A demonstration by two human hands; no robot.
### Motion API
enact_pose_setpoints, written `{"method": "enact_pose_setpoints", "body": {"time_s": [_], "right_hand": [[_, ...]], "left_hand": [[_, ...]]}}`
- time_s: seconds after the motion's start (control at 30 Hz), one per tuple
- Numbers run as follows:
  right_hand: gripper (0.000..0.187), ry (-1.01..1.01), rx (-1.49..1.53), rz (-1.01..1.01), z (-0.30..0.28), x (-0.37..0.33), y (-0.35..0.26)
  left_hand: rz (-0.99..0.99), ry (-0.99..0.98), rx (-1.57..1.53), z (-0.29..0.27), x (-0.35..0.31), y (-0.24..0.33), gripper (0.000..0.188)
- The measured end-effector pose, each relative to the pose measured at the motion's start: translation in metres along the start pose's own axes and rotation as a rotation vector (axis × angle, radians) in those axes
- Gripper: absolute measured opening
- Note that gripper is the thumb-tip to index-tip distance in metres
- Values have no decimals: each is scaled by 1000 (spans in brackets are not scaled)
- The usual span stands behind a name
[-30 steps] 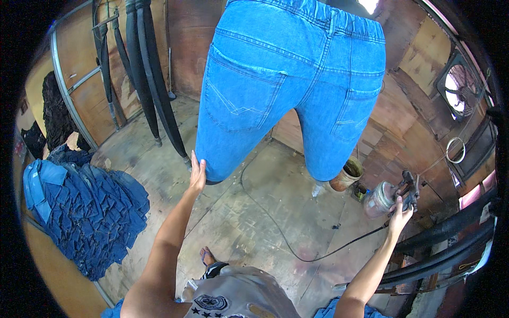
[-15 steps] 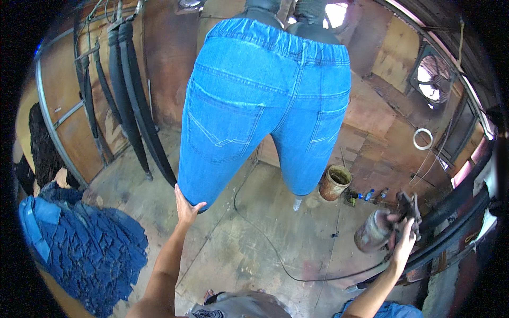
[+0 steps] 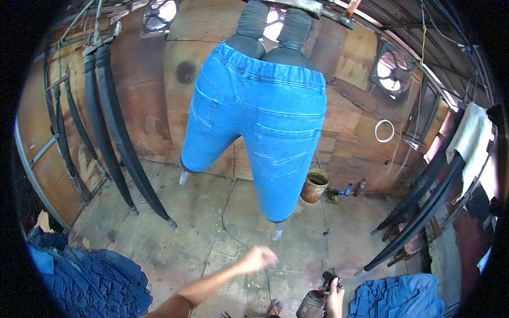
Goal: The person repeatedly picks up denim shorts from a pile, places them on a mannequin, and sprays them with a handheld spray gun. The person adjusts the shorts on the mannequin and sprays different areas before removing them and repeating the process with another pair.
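Observation:
Blue denim jeans shorts [image 3: 283, 146] with an elastic waistband hang in front of me, stretched over a dark leg form [image 3: 294, 55]. Its pale tips [image 3: 278, 231] show below the hems. Below the nearer leg, my left hand [image 3: 257, 259] is in the air, its fingers loosely curled with nothing seen in them; it touches nothing. At the bottom edge, my right hand [image 3: 334, 299] is closed around a dark spray gun [image 3: 328, 281]. A stained metal cup [image 3: 310, 306] hangs beneath the gun, partly cut off by the frame.
Blue denim piles lie on the floor at left [image 3: 101, 283] and right [image 3: 397, 298]. Long dark leg forms hang at left [image 3: 127, 132] and right [image 3: 419, 228]. A thin hose [image 3: 225, 225] crosses the floor. A dirty bucket [image 3: 315, 186] and bottles [image 3: 360, 187] stand by the wall.
The jeans and form have turned, the nearer leg now on the right. My left hand has let go of the hem and moved right. The spray gun is now lower and further left.

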State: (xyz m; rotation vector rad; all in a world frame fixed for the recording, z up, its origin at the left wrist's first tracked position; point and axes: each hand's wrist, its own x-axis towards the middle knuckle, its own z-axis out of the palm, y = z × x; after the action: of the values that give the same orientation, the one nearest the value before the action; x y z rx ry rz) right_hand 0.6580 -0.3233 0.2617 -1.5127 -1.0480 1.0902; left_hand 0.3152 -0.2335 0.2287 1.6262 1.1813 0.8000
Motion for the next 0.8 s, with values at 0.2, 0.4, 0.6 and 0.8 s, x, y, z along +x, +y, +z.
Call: {"method": "enact_pose_setpoints", "body": {"time_s": [0.2,0.4,0.6,0.8], "right_hand": [[52,225,-137,-146,-2,-21,9],[37,126,29,-222,-4,-4,-35],[48,-50,50,-241,-34,23,-58],[51,-153,-151,-213,-64,52,-46]], "left_hand": [[-46,-769,-458,193,-63,50,36],[-30,-220,-580,243,-38,73,20],[67,40,-719,286,-11,94,14],[23,-450,-79,232,2,77,39]]}}
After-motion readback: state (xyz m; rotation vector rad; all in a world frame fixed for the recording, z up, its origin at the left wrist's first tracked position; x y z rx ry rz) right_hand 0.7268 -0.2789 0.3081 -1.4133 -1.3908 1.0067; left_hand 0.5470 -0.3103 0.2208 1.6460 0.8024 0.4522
